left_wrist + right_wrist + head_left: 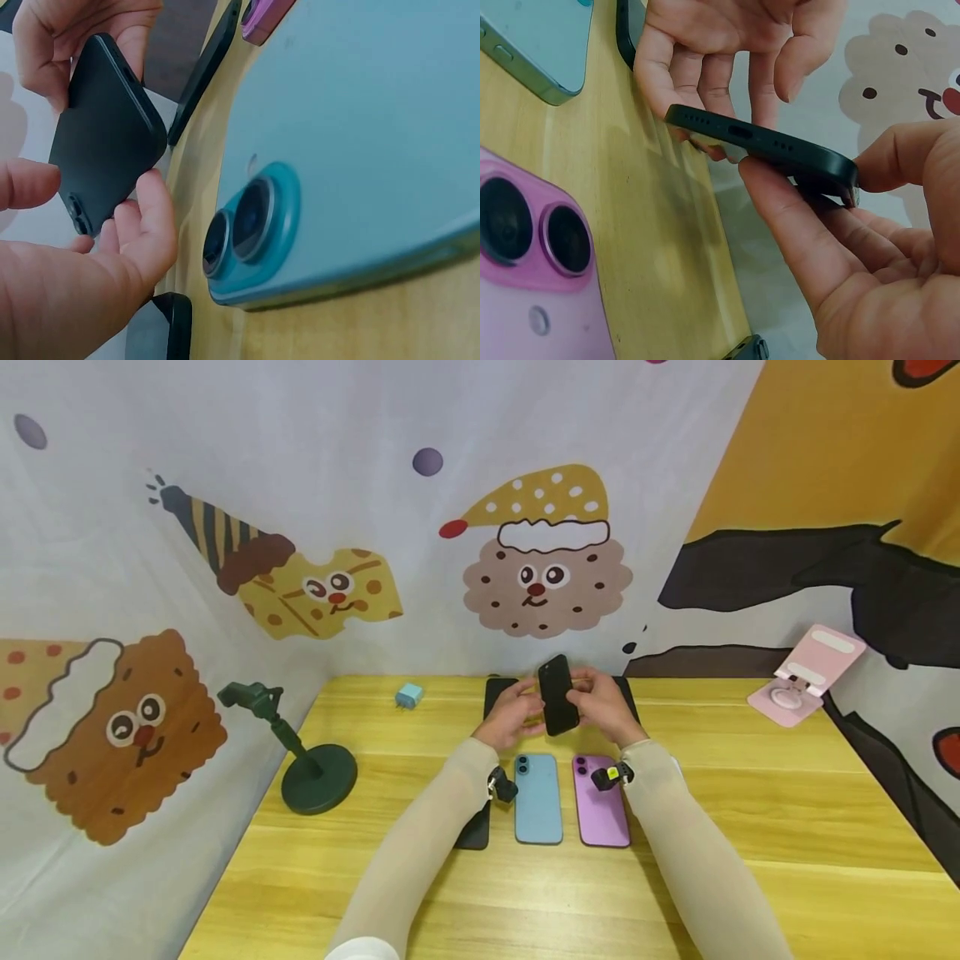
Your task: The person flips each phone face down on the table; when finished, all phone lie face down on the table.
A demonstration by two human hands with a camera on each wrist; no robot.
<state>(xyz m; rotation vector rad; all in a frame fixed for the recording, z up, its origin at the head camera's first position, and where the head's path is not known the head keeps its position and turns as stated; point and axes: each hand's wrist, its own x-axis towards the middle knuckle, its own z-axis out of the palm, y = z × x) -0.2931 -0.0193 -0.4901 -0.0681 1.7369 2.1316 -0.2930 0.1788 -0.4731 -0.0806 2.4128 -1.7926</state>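
A black phone (558, 695) is held up over the table's far part, its dark back showing in the head view. My right hand (603, 700) pinches it along one side, the thumb at its edge and a finger beneath, as the right wrist view shows. The fingers of my left hand (112, 262) lie under the phone near its camera end; the thumb stands apart from it. The charging port end (742, 131) faces the right wrist camera. A light blue phone (537, 802) and a purple phone (602, 810) lie back up below the hands.
A dark phone (474, 832) lies left of the blue one, partly under the left forearm. More dark flat things (498, 688) lie behind the hands. A green stand (318, 778), a light blue charger cube (408, 695) and a pink stand (806, 677) stand on the wooden table.
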